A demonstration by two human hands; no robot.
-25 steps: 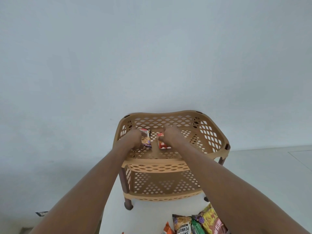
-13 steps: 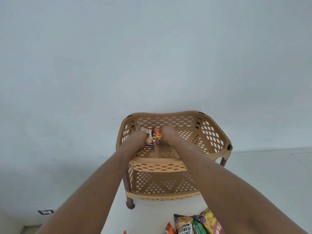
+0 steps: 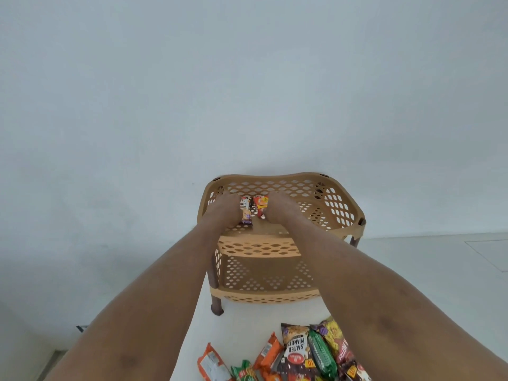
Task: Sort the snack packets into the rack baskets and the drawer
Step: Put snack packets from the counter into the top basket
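Observation:
A tan plastic rack stands against the wall, its top basket [image 3: 341, 207] perforated, a lower basket [image 3: 264, 284] beneath. Both my hands reach into the left part of the top basket. My left hand [image 3: 224, 210] grips a salted peanuts packet [image 3: 245, 210], dark and white, held upright. My right hand [image 3: 277, 209] grips a red packet [image 3: 259, 206] right beside it; the two packets touch. On the white floor near me lies a pile of packets [image 3: 299, 353]: orange, green, yellow, and another salted peanuts packet [image 3: 295, 343]. No drawer is in view.
The rack stands on dark brown legs [image 3: 216, 306] on a white floor, close to a plain pale wall [image 3: 247, 92]. A floor line or mat edge [image 3: 486, 254] shows at the far right.
Both hands have brought their packets closer together, until the two touch, and moved a little farther into the top basket.

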